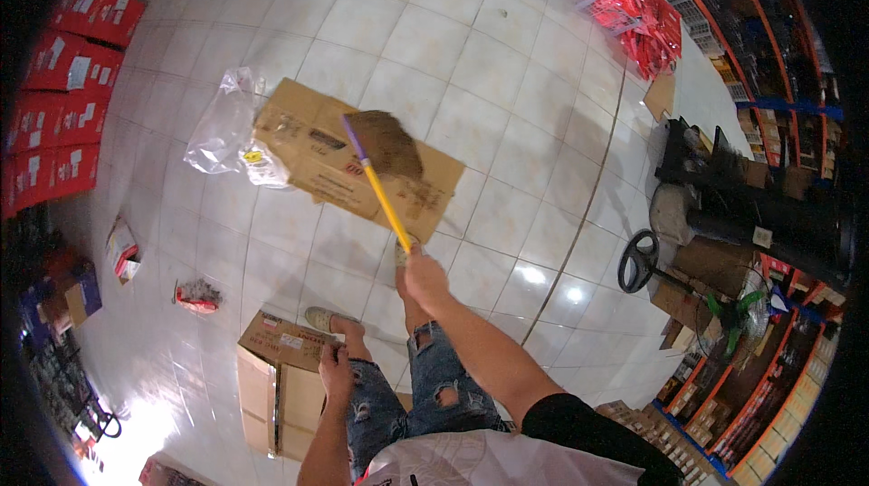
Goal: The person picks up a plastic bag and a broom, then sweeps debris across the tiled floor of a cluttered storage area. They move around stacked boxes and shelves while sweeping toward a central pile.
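My right hand (pixel 425 280) is closed around the yellow handle of a broom (pixel 385 201). The broom has a purple head and dark brown bristles fanned out over a flat piece of cardboard (pixel 317 156) on the floor. Printing and dark smudges mark the cardboard. My left hand (pixel 336 376) hangs low by my thigh with its fingers curled; whether anything small is in them is hidden. Beside that hand stands a brown carton (pixel 285 341) with tape down its side.
Clear plastic wrap (pixel 222 128) lies against the cardboard's left end. Red boxes (pixel 68 79) are stacked at the far left. A small red-and-white packet (pixel 197 297) lies on the tiles (pixel 534 214). A red heap (pixel 643 20), a black steering wheel (pixel 638 261) and loaded shelves (pixel 742 395) line the right.
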`<action>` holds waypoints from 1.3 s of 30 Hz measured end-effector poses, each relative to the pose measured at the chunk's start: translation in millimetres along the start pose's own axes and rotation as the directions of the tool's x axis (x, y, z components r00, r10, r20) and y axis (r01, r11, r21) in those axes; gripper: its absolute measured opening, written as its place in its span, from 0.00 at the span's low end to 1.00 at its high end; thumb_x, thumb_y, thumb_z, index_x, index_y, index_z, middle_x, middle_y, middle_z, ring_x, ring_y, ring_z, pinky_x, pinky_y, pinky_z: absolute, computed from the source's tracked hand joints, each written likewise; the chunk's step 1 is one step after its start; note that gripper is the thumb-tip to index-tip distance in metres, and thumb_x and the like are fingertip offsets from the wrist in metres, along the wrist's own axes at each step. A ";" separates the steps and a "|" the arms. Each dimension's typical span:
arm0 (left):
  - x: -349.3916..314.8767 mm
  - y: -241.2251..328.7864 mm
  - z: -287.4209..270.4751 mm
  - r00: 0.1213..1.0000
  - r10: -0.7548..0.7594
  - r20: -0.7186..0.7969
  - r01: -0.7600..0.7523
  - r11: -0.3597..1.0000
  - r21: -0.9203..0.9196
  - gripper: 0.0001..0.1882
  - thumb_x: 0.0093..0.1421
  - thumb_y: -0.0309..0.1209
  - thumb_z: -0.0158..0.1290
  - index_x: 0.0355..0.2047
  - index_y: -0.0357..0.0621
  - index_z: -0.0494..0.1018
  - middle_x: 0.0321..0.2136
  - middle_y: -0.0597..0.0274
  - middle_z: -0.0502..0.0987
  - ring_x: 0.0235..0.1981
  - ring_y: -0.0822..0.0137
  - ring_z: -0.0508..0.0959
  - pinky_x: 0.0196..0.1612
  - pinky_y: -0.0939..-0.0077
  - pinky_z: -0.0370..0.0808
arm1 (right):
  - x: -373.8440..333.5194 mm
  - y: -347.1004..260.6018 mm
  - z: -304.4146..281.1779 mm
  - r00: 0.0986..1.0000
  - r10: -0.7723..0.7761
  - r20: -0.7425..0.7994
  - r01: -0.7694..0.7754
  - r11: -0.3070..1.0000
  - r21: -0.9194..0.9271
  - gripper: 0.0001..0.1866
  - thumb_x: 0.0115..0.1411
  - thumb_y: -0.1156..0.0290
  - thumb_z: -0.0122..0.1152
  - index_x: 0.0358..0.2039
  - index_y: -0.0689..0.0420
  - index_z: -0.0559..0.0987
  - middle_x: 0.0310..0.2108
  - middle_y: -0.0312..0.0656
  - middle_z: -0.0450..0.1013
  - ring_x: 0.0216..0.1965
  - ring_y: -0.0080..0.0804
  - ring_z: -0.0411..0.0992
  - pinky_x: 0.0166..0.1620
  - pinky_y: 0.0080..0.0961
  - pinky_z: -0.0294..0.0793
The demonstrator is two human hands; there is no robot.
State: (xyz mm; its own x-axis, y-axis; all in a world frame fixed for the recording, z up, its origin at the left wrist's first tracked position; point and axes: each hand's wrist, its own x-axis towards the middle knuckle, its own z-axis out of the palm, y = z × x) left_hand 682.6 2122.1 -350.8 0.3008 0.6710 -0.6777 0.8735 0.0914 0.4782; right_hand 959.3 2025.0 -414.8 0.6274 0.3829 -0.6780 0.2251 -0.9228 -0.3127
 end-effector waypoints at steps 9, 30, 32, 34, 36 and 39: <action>-8.5 -31.2 -33.1 0.986 -0.100 -0.134 0.104 0.994 0.022 0.09 0.64 0.29 0.49 0.39 0.35 0.73 0.32 0.49 0.79 0.35 0.54 0.80 0.42 0.62 0.75 | 0.1 -138.2 108.4 0.931 -0.334 0.144 0.304 0.932 0.198 0.22 0.65 0.66 0.52 0.54 0.69 0.70 0.27 0.52 0.78 0.28 0.53 0.79 0.34 0.45 0.81; -2.5 -10.1 -53.0 0.976 -0.205 -0.070 0.176 0.940 -0.294 0.09 0.64 0.32 0.51 0.40 0.40 0.75 0.32 0.51 0.79 0.33 0.57 0.80 0.40 0.65 0.75 | 90.9 84.2 -167.8 0.896 -0.113 -0.430 0.008 0.972 -0.237 0.22 0.67 0.68 0.51 0.59 0.64 0.71 0.38 0.60 0.79 0.38 0.55 0.79 0.39 0.45 0.79; 10.1 -2.9 -67.3 0.976 -0.146 -0.164 0.095 0.954 -0.284 0.09 0.64 0.32 0.51 0.40 0.40 0.75 0.32 0.50 0.79 0.35 0.54 0.80 0.42 0.64 0.75 | 147.8 52.3 -151.8 0.897 -0.075 -0.437 -0.068 0.950 -0.304 0.22 0.66 0.69 0.51 0.56 0.68 0.71 0.36 0.61 0.78 0.37 0.56 0.79 0.38 0.46 0.79; 27.7 -2.1 -84.0 0.967 -0.166 -0.193 0.097 0.941 -0.323 0.09 0.64 0.32 0.51 0.40 0.40 0.75 0.33 0.49 0.79 0.37 0.52 0.80 0.43 0.64 0.74 | 193.1 3.7 -119.8 0.909 -0.208 -0.360 0.031 0.897 -0.440 0.18 0.63 0.70 0.52 0.50 0.68 0.74 0.32 0.58 0.78 0.33 0.55 0.79 0.36 0.44 0.79; 53.0 -1.6 -98.7 0.959 -0.222 -0.178 0.134 0.904 -0.407 0.10 0.64 0.32 0.51 0.40 0.39 0.74 0.34 0.48 0.79 0.39 0.50 0.79 0.44 0.64 0.74 | 214.0 -61.5 -78.7 0.908 -0.307 -0.286 0.191 0.910 -0.368 0.15 0.59 0.71 0.53 0.44 0.67 0.76 0.29 0.55 0.78 0.31 0.54 0.79 0.34 0.42 0.79; 96.3 -8.2 -131.1 0.962 -0.226 -0.152 0.143 0.894 -0.426 0.10 0.65 0.31 0.50 0.40 0.38 0.74 0.34 0.48 0.79 0.38 0.52 0.79 0.44 0.64 0.74 | 190.6 -194.0 11.5 0.953 -0.288 -0.097 0.260 0.938 -0.230 0.14 0.55 0.74 0.56 0.41 0.67 0.76 0.32 0.55 0.78 0.36 0.53 0.78 0.38 0.44 0.79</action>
State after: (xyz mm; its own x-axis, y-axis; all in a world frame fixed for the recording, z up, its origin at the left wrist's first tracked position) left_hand 654.2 2282.4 -346.8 0.0338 0.7368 -0.6752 0.6604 0.4906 0.5685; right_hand 1026.6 2277.5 -491.0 0.6051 0.6262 -0.4917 0.5455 -0.7759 -0.3168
